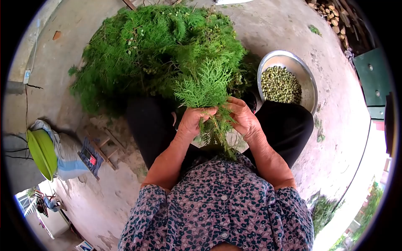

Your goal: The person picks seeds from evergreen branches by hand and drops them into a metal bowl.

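Observation:
Between my knees I hold up a green evergreen sprig [205, 85] with flat, scaly, feathery leaves. My left hand [196, 120] is closed around its stem. Close beside it, my right hand [243, 117] has its fingers bent in a pinch at the sprig's edge; whatever is between the fingertips is too small to make out. The lower end of the sprig hangs toward my lap. Just beyond lies a big heap of cut evergreen branches [146, 50] with some pale round cones on them. To the right stands a metal basin [309, 79] holding many small green cones [279, 85].
At left are a lime-green basin [42, 152], a pale sack [67, 152] and a small wooden stool [102, 148] with cloth on it. Stacked firewood [331, 16] and a dark green cabinet [370, 77] stand at right. Bits of greenery lie on the concrete floor [331, 134].

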`<move>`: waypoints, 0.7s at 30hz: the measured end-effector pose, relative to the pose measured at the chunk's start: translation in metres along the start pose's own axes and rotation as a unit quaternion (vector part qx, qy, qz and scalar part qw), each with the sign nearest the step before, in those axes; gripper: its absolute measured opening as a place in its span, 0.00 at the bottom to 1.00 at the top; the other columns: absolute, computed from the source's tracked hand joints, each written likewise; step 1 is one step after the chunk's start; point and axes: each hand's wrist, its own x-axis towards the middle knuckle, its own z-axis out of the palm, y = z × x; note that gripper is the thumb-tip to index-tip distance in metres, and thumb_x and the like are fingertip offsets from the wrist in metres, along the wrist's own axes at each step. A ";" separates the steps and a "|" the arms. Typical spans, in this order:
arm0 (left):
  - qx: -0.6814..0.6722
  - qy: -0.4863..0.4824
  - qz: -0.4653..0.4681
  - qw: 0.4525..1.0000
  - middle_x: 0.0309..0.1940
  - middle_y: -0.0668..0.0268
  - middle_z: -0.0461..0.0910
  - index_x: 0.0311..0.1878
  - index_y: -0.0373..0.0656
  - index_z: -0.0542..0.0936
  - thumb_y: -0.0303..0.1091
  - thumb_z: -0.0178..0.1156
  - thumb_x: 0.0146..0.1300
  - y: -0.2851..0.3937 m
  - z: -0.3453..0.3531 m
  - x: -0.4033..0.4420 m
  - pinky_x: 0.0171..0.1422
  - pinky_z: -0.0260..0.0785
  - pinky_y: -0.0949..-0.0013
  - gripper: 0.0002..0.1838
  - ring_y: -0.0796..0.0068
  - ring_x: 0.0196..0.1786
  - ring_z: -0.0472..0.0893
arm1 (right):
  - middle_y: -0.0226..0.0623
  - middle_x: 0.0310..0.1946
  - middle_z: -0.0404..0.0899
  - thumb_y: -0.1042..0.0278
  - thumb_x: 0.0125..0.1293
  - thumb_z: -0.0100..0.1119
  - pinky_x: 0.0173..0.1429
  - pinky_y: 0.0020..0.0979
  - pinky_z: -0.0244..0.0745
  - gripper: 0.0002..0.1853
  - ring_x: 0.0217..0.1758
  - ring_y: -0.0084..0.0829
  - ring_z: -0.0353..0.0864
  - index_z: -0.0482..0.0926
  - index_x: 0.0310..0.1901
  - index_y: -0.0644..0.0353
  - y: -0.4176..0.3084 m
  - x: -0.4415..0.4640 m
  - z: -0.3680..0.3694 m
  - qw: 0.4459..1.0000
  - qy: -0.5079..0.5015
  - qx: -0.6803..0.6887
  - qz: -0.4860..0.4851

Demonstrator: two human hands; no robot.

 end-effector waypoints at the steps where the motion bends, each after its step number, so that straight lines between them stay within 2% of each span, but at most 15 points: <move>1: -0.020 -0.015 0.005 1.000 0.25 0.69 0.77 0.33 0.35 0.80 0.28 0.67 0.42 -0.001 -0.001 0.001 0.32 0.60 0.76 0.12 0.80 0.25 0.69 | 0.32 0.36 0.77 0.72 0.59 0.51 0.44 0.26 0.72 0.11 0.39 0.25 0.76 0.72 0.45 0.61 -0.004 -0.004 0.002 1.000 -0.001 -0.001 0.000; 3: -0.010 -0.011 0.033 0.999 0.24 0.71 0.75 0.33 0.36 0.80 0.28 0.67 0.42 0.004 0.007 -0.003 0.30 0.59 0.76 0.12 0.81 0.25 0.69 | 0.30 0.32 0.75 0.78 0.57 0.50 0.35 0.24 0.68 0.10 0.34 0.22 0.73 0.73 0.42 0.61 -0.011 -0.008 0.000 0.999 -0.011 0.048 -0.008; 5: 0.036 0.001 0.030 0.999 0.23 0.71 0.75 0.34 0.36 0.80 0.28 0.68 0.42 0.011 0.013 -0.011 0.29 0.59 0.76 0.13 0.81 0.24 0.68 | 0.35 0.32 0.75 0.78 0.57 0.51 0.38 0.26 0.66 0.11 0.34 0.29 0.72 0.72 0.43 0.63 -0.008 0.000 -0.023 0.998 0.017 0.058 -0.023; 7: 0.033 -0.038 -0.007 0.999 0.25 0.70 0.76 0.37 0.38 0.79 0.28 0.68 0.41 -0.001 -0.004 0.001 0.31 0.62 0.75 0.16 0.80 0.26 0.71 | 0.39 0.31 0.75 0.75 0.60 0.50 0.45 0.31 0.70 0.09 0.38 0.33 0.74 0.72 0.42 0.66 -0.014 0.014 -0.062 0.982 -0.045 0.139 -0.122; 9: 0.058 -0.012 0.035 0.998 0.30 0.67 0.78 0.40 0.38 0.77 0.29 0.69 0.41 0.004 0.008 -0.005 0.37 0.67 0.73 0.19 0.77 0.31 0.75 | 0.46 0.39 0.74 0.71 0.64 0.45 0.57 0.39 0.68 0.10 0.45 0.40 0.74 0.68 0.43 0.69 -0.037 0.015 -0.074 0.912 0.084 0.311 -0.254; 10: 0.045 -0.028 0.065 0.996 0.36 0.64 0.79 0.43 0.36 0.76 0.31 0.70 0.42 -0.005 0.006 0.000 0.46 0.69 0.70 0.23 0.73 0.38 0.77 | 0.49 0.44 0.71 0.71 0.65 0.44 0.62 0.42 0.64 0.11 0.49 0.42 0.72 0.66 0.43 0.70 -0.047 0.010 -0.080 0.904 0.104 0.323 -0.261; 11: 0.045 -0.025 0.066 0.996 0.36 0.64 0.79 0.43 0.36 0.76 0.31 0.70 0.42 -0.002 0.012 -0.004 0.46 0.69 0.70 0.23 0.73 0.38 0.77 | 0.52 0.48 0.68 0.70 0.66 0.42 0.66 0.45 0.60 0.12 0.53 0.45 0.70 0.64 0.44 0.71 -0.056 0.005 -0.086 0.894 0.124 0.335 -0.269; 13: 0.173 -0.014 0.142 0.974 0.39 0.63 0.79 0.46 0.36 0.75 0.33 0.70 0.43 0.010 0.028 -0.013 0.52 0.67 0.69 0.25 0.71 0.41 0.77 | 0.54 0.54 0.61 0.71 0.64 0.45 0.64 0.42 0.61 0.13 0.54 0.45 0.68 0.61 0.47 0.69 -0.032 0.021 -0.115 0.909 0.148 0.285 -0.267; 14: 0.166 -0.017 0.150 0.974 0.41 0.63 0.79 0.46 0.36 0.75 0.37 0.70 0.44 0.006 0.030 -0.011 0.53 0.66 0.69 0.26 0.71 0.44 0.76 | 0.49 0.48 0.67 0.72 0.62 0.47 0.58 0.38 0.64 0.11 0.51 0.41 0.69 0.66 0.43 0.68 -0.007 0.029 -0.133 0.967 0.044 0.035 -0.247; 16: 0.251 -0.047 0.174 0.951 0.45 0.62 0.77 0.48 0.39 0.75 0.40 0.68 0.48 0.003 0.032 -0.008 0.55 0.66 0.67 0.25 0.69 0.46 0.76 | 0.39 0.38 0.75 0.73 0.60 0.47 0.50 0.31 0.68 0.07 0.46 0.33 0.71 0.72 0.38 0.65 0.014 0.010 -0.097 0.937 -0.026 -0.270 -0.222; 17: 0.280 -0.062 0.169 0.943 0.47 0.62 0.77 0.51 0.43 0.75 0.42 0.67 0.49 0.004 0.035 -0.010 0.56 0.66 0.65 0.25 0.68 0.47 0.76 | 0.37 0.36 0.75 0.74 0.60 0.46 0.49 0.30 0.68 0.07 0.45 0.31 0.71 0.73 0.38 0.65 0.029 -0.001 -0.083 0.928 -0.009 -0.294 -0.229; 18: 0.243 -0.070 0.174 0.952 0.46 0.61 0.76 0.48 0.42 0.75 0.37 0.64 0.49 -0.004 0.038 -0.008 0.53 0.69 0.66 0.22 0.68 0.44 0.77 | 0.34 0.35 0.76 0.74 0.60 0.46 0.47 0.29 0.69 0.08 0.44 0.29 0.72 0.74 0.37 0.65 0.044 -0.012 -0.070 0.918 0.008 -0.319 -0.235; 19: 0.206 -0.079 0.178 0.959 0.45 0.60 0.76 0.46 0.41 0.75 0.32 0.62 0.50 -0.012 0.041 -0.006 0.50 0.71 0.66 0.18 0.69 0.42 0.77 | 0.38 0.43 0.73 0.74 0.57 0.52 0.51 0.28 0.68 0.16 0.49 0.31 0.70 0.67 0.48 0.66 0.080 0.003 -0.111 0.965 -0.044 -0.204 -0.158; 20: 0.169 -0.088 0.182 0.965 0.43 0.59 0.76 0.44 0.40 0.75 0.27 0.59 0.51 -0.020 0.043 -0.004 0.47 0.73 0.67 0.15 0.70 0.40 0.78 | 0.38 0.43 0.73 0.73 0.58 0.52 0.50 0.28 0.68 0.16 0.49 0.31 0.70 0.67 0.48 0.66 0.079 0.001 -0.102 0.966 -0.040 -0.198 -0.162; 21: 0.308 -0.056 0.272 0.910 0.37 0.59 0.78 0.40 0.39 0.76 0.25 0.60 0.47 -0.022 0.050 -0.003 0.44 0.74 0.66 0.14 0.68 0.36 0.79 | 0.39 0.43 0.73 0.72 0.58 0.52 0.50 0.28 0.68 0.16 0.48 0.30 0.71 0.68 0.48 0.65 0.073 -0.003 -0.090 0.968 -0.033 -0.184 -0.165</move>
